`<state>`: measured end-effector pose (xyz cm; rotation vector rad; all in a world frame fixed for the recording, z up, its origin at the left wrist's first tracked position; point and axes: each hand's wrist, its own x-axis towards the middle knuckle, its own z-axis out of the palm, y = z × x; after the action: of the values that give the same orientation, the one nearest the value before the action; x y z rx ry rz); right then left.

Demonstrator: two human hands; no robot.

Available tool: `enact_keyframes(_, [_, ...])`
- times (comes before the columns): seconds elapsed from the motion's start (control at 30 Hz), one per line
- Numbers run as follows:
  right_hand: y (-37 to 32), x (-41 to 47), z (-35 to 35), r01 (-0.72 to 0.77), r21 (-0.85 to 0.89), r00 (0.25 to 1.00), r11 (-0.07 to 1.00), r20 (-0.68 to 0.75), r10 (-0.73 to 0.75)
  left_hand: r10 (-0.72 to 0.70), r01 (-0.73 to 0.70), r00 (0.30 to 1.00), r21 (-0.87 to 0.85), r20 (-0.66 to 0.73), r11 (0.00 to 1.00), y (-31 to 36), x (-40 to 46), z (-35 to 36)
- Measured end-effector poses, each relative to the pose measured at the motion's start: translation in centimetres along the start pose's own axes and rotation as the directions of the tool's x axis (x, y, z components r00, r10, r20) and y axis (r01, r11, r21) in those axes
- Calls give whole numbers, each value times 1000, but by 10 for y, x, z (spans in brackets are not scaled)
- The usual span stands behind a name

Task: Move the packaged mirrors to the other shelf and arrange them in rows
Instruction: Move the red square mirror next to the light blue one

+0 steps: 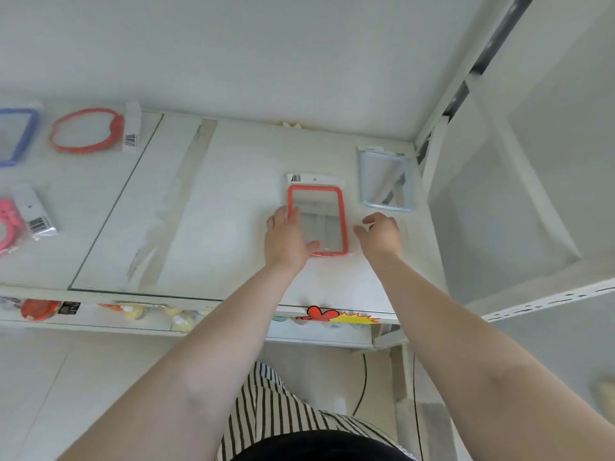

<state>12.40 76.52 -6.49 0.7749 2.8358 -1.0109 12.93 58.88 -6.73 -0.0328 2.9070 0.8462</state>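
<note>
I have one wide-angle view, from the head, looking forward and steeply down onto the white laminate shelf. It sits close: both forearms fill the lower frame, and the shelf's front edge crosses mid-picture.

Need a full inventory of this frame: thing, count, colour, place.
red mirror: 1, red rectangular frame, packaged, flat on shelf, centre
grey mirror: 1, pale blue-grey frame, packaged, shelf's right rear corner
round mirror: 1, red round frame, packaged, shelf's left rear
blue mirror: 1, blue frame, left edge, cut off
pink mirror: 1, pink frame, left edge, cut off
shelf: 1, white, holds all the mirrors
sticker: 1, red and yellow, on shelf's front edge
left hand: 1, rests on red mirror's left side
right hand: 1, fingers loosely curled, beside red mirror's right edge
</note>
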Motion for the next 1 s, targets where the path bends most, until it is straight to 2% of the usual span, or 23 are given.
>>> enact_keyframes(0.1, [4, 21, -6, 42, -47, 996, 998, -80, -46, -11, 11, 999, -19, 37, 1000, 5, 2, 18])
enact_keyframes(0.2, [5, 44, -8, 45, -79, 992, 996, -118, -54, -21, 22, 1000, -69, 12, 997, 4, 13, 25])
enact_keyframes(0.5, [20, 93, 4, -49, -141, 987, 989, -158, 26, 17, -18, 1000, -86, -8, 996, 11, 76, 36])
enact_keyframes(0.63, [26, 94, 7, -35, -66, 985, 997, -172, 23, 4, -5, 1000, -46, -28, 999, 17, 103, 40])
enact_keyframes(1.0, [27, 91, 5, -31, 77, 984, 997, -172, 44, 4, -4, 1000, -74, 3, 997, 34, 140, 44])
